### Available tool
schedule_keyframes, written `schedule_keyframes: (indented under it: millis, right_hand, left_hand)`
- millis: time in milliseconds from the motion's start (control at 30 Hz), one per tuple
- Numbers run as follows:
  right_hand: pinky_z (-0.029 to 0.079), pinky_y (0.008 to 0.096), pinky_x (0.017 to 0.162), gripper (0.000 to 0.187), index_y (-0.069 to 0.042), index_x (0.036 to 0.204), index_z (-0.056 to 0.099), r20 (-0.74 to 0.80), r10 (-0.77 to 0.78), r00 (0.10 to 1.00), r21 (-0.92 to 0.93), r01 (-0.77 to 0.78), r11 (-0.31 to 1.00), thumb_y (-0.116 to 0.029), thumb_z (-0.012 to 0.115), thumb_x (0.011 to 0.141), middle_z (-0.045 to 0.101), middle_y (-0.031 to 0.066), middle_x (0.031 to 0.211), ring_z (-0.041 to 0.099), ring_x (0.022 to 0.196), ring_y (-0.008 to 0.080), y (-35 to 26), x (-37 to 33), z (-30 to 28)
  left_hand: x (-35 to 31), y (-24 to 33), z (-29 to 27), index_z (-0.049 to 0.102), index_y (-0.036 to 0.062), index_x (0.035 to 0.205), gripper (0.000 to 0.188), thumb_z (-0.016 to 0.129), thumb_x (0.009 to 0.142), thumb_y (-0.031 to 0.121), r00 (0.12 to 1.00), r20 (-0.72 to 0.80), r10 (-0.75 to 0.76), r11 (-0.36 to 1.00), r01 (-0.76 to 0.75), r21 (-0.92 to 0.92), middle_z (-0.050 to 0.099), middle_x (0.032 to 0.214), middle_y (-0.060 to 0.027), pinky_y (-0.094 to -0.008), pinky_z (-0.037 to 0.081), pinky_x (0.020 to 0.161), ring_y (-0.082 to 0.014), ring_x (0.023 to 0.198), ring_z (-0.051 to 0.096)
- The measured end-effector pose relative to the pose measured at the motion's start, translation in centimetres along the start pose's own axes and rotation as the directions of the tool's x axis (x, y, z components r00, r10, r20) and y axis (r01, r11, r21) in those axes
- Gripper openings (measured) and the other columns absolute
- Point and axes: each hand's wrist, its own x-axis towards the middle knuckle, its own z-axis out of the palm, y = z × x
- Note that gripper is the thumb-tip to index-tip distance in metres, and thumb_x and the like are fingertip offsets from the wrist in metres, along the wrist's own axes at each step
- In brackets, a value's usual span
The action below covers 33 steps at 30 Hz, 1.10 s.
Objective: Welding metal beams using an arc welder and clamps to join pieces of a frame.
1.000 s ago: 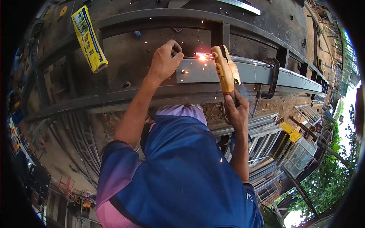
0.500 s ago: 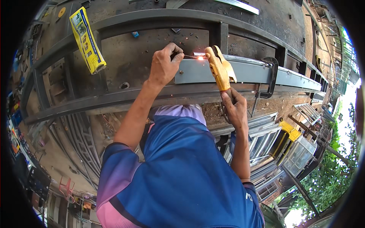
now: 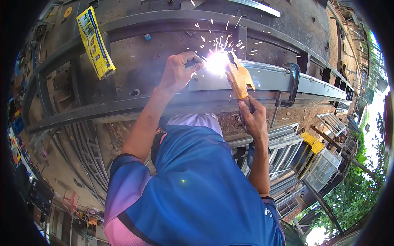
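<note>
A bright white welding arc burns at the near end of a grey steel bar, throwing sparks upward and outward. My right hand is wrapped round the handle of a yellow welding electrode holder, whose jaws are beside the glare. On the other side, my left hand pinches a thin metal rod pointed at the arc. Glare hides the rod's far end, the electrode and the joint itself. A dark C-clamp grips the bar to the right of my right hand.
Under the bar runs a long dark steel frame with crosspieces. A yellow and blue packet leans across its left part. Metal window frames are stacked at the right, and a red stool stands at the lower left.
The small orange glow has flared into a large white arc with flying sparks and haze. My left hand has shifted slightly right and down; the holder's head has dipped slightly.
</note>
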Motion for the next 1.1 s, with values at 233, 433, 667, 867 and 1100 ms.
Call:
schedule_keyframes:
  millis: [233, 433, 667, 867, 1100]
  right_hand:
    - [0.034, 0.0228, 0.048, 0.024, 0.001, 0.104, 0.063, -0.076, -0.086, 0.993, 0.143, 0.096, 0.985, -0.022, 0.061, 0.097, 0.052, -0.0030, 0.065, 0.044, 0.053, 0.0043, 1.5, 0.1, 0.4]
    - [0.035, 0.0237, 0.048, 0.025, 0.000, 0.104, 0.064, -0.020, -0.069, 0.997, 0.011, 0.069, 0.998, -0.023, 0.061, 0.096, 0.052, -0.0025, 0.065, 0.044, 0.053, 0.0049, 1.9, 0.3, -0.1]
    - [0.036, 0.0245, 0.051, 0.024, 0.001, 0.101, 0.063, 0.000, -0.061, 0.998, -0.019, 0.061, 0.998, -0.022, 0.061, 0.096, 0.052, -0.0017, 0.067, 0.044, 0.056, 0.0056, -0.4, 0.1, 0.2]
    - [0.036, 0.0248, 0.052, 0.023, 0.002, 0.101, 0.064, 0.010, -0.049, 0.999, -0.033, 0.049, 0.998, -0.020, 0.060, 0.095, 0.053, -0.0013, 0.068, 0.043, 0.058, 0.0060, 0.0, 0.4, 0.1]
    - [0.040, 0.0261, 0.055, 0.028, 0.002, 0.109, 0.065, -0.012, -0.009, 1.000, 0.021, 0.009, 1.000, -0.022, 0.063, 0.093, 0.055, 0.0005, 0.068, 0.047, 0.060, 0.0076, 1.5, 0.6, 0.1]
  left_hand:
    - [0.6, 0.0, 0.0, 0.068, -0.0013, 0.086, 0.009, 0.072, 0.085, 0.007, 0.994, 0.031, 0.109, 0.975, -0.113, 0.190, 0.069, 0.076, -0.0057, -0.0256, 0.050, 0.067, -0.0091, 0.072, 0.061]
    - [0.9, 0.4, -0.2, 0.068, -0.0022, 0.087, 0.010, 0.072, 0.084, 0.007, 0.998, 0.025, 0.064, 0.987, -0.067, 0.148, 0.069, 0.076, -0.0059, -0.0265, 0.050, 0.067, -0.0090, 0.073, 0.061]
    - [1.0, 0.5, -0.4, 0.069, -0.0023, 0.087, 0.010, 0.072, 0.085, 0.007, 0.999, 0.021, 0.041, 0.981, -0.044, 0.189, 0.069, 0.077, -0.0043, -0.0264, 0.050, 0.066, -0.0083, 0.073, 0.061]
    - [0.9, 0.0, -0.4, 0.069, -0.0023, 0.087, 0.009, 0.072, 0.085, 0.006, 1.000, 0.012, -0.014, 0.991, 0.013, 0.130, 0.069, 0.076, -0.0031, -0.0249, 0.048, 0.065, -0.0067, 0.072, 0.059]
    - [0.9, -0.5, -0.4, 0.069, -0.0024, 0.086, 0.010, 0.073, 0.085, 0.007, 1.000, 0.011, -0.006, 0.993, 0.005, 0.115, 0.068, 0.076, -0.0024, -0.0248, 0.048, 0.065, -0.0061, 0.072, 0.057]
